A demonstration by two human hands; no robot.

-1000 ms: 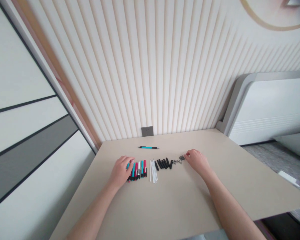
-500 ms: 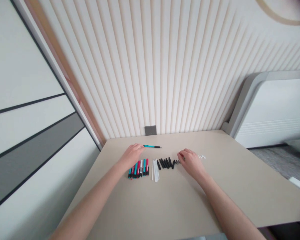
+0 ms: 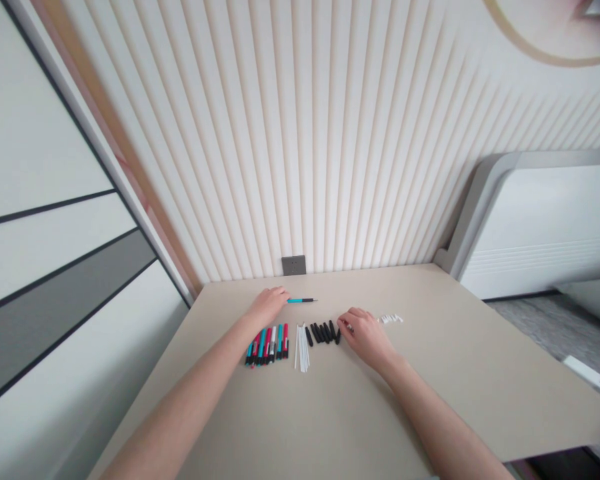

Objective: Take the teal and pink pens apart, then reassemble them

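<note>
My left hand [image 3: 270,304] is closed at the rear end of a blue pen [image 3: 301,300], whose dark grip and tip point right. My fingers partly cover the pen. My right hand [image 3: 363,333] is on the table with its fingers pinched together at the right end of a row of black pen grips [image 3: 324,332]. Whatever is between those fingertips is too small to make out. Nearer my left forearm lies a row of blue, pink and white pen barrels [image 3: 267,345]. White refill tubes [image 3: 303,348] lie between the barrels and the black grips.
Several small white pieces [image 3: 391,319] lie just right of my right hand. The beige table [image 3: 280,420] reaches back to a ribbed wall with a dark socket [image 3: 293,265]. A cabinet [image 3: 55,300] borders the left side, and a bed headboard [image 3: 540,227] stands at the right.
The view has shifted slightly. My right hand has moved a little left toward the black grips, over small metal parts seen before, and more white pieces show. My left hand stays at the pen.
</note>
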